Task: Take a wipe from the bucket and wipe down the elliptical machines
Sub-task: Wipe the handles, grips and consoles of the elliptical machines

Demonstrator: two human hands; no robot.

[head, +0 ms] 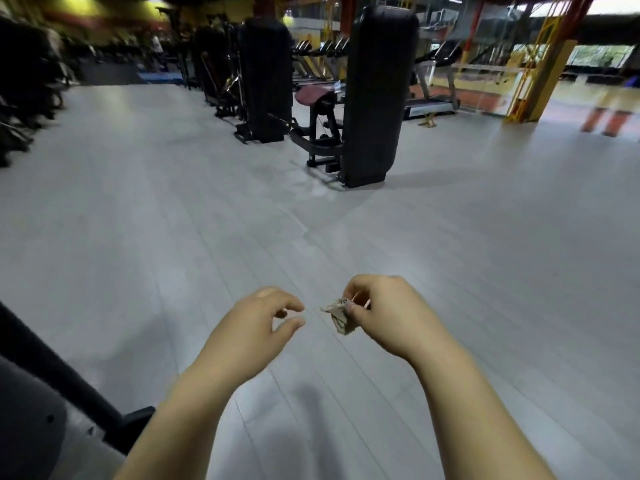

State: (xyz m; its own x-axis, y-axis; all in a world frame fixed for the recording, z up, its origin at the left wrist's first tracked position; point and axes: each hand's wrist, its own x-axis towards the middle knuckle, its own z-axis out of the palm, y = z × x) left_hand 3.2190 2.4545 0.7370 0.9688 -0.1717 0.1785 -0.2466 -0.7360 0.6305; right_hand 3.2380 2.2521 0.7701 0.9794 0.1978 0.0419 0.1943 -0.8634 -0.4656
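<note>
At lower left, a dark machine frame (52, 368) is cut off by the edge. Two bare forearms are extended over the grey floor (173, 220). The left hand (256, 327) is loosely curled, grasping nothing. One crumpled wipe (339, 317) is pinched in the right hand (384, 310). Beyond, two tall black machines (377, 98) are seen.

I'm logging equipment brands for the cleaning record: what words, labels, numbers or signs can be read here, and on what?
No text can be read anywhere.
On the black weight machine: no label visible on its shroud.
On the treadmill: any marking is too blurred to read.
On the wipe in the right hand: no print visible.
</note>
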